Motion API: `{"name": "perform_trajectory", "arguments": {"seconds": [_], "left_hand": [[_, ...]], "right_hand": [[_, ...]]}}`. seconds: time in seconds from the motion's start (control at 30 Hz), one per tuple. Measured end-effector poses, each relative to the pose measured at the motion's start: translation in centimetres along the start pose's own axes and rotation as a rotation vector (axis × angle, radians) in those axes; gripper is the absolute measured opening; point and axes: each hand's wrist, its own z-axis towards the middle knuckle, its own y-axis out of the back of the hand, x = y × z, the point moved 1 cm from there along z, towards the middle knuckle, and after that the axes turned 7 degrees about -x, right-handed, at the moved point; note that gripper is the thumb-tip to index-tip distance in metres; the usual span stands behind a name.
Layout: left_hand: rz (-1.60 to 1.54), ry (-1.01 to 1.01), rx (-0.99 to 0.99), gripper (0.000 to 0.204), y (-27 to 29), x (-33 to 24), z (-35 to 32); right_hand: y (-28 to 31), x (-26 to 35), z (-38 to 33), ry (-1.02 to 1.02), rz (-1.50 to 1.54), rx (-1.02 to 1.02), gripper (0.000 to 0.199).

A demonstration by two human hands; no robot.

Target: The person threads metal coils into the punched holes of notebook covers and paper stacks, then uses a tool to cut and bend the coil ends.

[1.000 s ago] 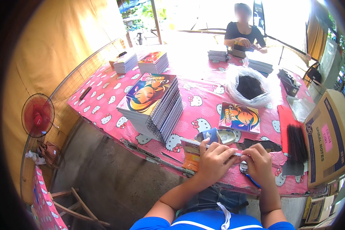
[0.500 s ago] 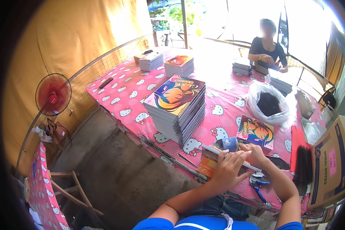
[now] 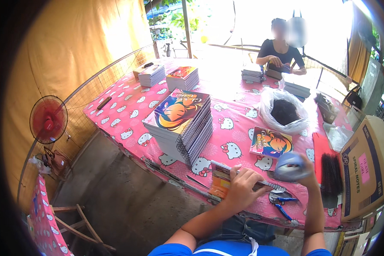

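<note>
My left hand (image 3: 244,182) is closed over a spiral notebook bundle (image 3: 221,184) at the table's near edge. The bundle stands on its side, with orange on its near face and a wire coil showing at the right end. How many notebooks are in it I cannot tell. To the right, my right hand (image 3: 308,171) grips a bluish ring that looks like a roll of tape (image 3: 288,166), smeared by motion and held above the table. Blue-handled pliers (image 3: 282,205) lie between my forearms. Just beyond the bundle lies a flat notebook (image 3: 271,143) with a colourful cartoon cover.
A tall spiral notebook stack (image 3: 181,123) stands left of centre, with smaller stacks (image 3: 182,79) behind. A plastic bag (image 3: 283,112) holds black material. Black coils (image 3: 330,179) and a cardboard box (image 3: 369,166) sit at the right. Across the table, a person (image 3: 281,55) handles items.
My right hand has drawn away from the bundle to the right, carrying the roll of tape. My left hand stays on the bundle. The whole view has shifted slightly.
</note>
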Motion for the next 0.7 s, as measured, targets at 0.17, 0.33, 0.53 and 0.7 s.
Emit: {"name": "perform_trajectory", "arguments": {"seconds": [0.17, 0.33, 0.53, 0.7], "left_hand": [[0.061, 0.056, 0.071, 0.039, 0.6, 0.0, 0.8], [0.310, 0.122, 0.025, 0.035, 2.3, 1.0, 1.3], [0.190, 0.177, 0.020, 0.037, 3.0, 2.5, 0.5], [0.229, 0.186, -0.030, 0.041, 3.8, 2.9, 1.1]], "right_hand": [[-2.1, 0.1, 0.8, 0.043, 0.121, 0.120, 0.040], [-2.1, -2.0, 1.1, 0.032, 0.144, 0.079, 0.029], [-3.4, 1.4, 2.6, 0.344, 0.212, 0.141, 0.022], [-5.3, 2.2, 3.7, 0.221, 0.170, 0.124, 0.038]]}}
